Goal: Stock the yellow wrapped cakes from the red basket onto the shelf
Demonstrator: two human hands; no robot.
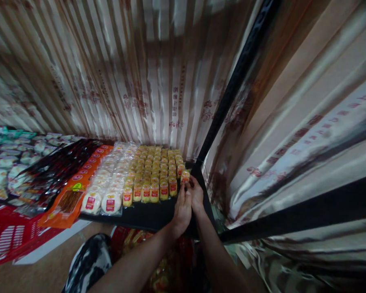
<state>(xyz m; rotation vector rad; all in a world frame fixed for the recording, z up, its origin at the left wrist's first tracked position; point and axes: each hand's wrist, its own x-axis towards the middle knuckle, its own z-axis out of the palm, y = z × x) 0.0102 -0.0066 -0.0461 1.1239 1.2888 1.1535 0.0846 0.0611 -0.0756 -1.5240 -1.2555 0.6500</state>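
My left hand (182, 208) and my right hand (197, 194) are close together over the right end of a black shelf (154, 216). Between their fingertips is a small yellow wrapped cake (185, 176) with a red label, and both hands are closed on it. Part of the fingers is hidden behind the hands. Just left of them, rows of the same yellow wrapped cakes (154, 191) stand on the shelf. Farther left lie round white wrapped cakes (112, 201) with red labels, in clear wrappers.
An orange snack bag (70, 201) and dark shiny packets (62, 162) lie left of the cakes, then white packets (0, 179). A black post (221, 118) rises at the shelf's corner before pleated curtains (158, 81). Below stands a red basket (9, 232).
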